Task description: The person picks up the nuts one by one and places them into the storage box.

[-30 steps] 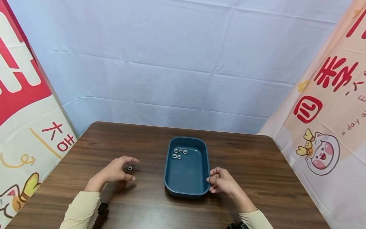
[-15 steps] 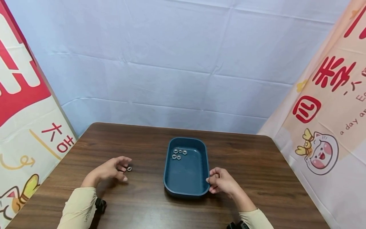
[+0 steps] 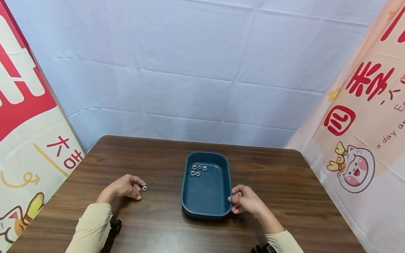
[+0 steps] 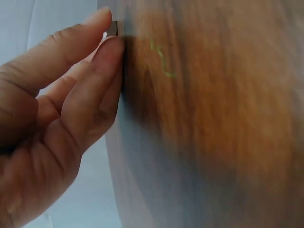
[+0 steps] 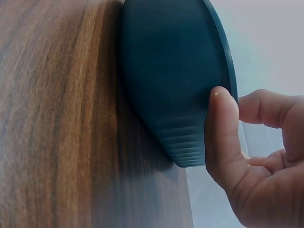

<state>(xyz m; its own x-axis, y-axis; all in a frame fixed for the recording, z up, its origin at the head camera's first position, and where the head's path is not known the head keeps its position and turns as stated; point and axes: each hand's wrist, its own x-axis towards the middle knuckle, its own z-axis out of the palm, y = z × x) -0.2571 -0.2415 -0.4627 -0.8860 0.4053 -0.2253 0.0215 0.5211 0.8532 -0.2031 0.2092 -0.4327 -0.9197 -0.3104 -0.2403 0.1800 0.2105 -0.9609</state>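
Note:
In the head view, my left hand (image 3: pixel 128 186) is low over the table, index fingertip right at the edge of a small metal nut (image 3: pixel 144 188) and thumb a little apart from it. The left wrist view has the nut (image 4: pixel 112 28) showing partly between the tips of thumb and finger. My right hand (image 3: pixel 246 202) pinches the right rim of a dark blue rectangular bin (image 3: pixel 207 213). Seen from the right wrist, the thumb (image 5: pixel 221 128) lies against the bin's outer wall. Several metal nuts (image 3: pixel 197 173) lie at the bin's far left inside.
The brown wood-grain table (image 3: pixel 164 232) carries the bin near its middle. A pale cloth (image 3: pixel 190 70) hangs behind it. Printed banners stand at the left (image 3: pixel 28 140) and right (image 3: pixel 364 140) sides.
My left hand has drawn back slightly, then forward, its spread fingers coming closer together at the nut. The nut has shifted slightly towards me. My right hand and the bin stay put.

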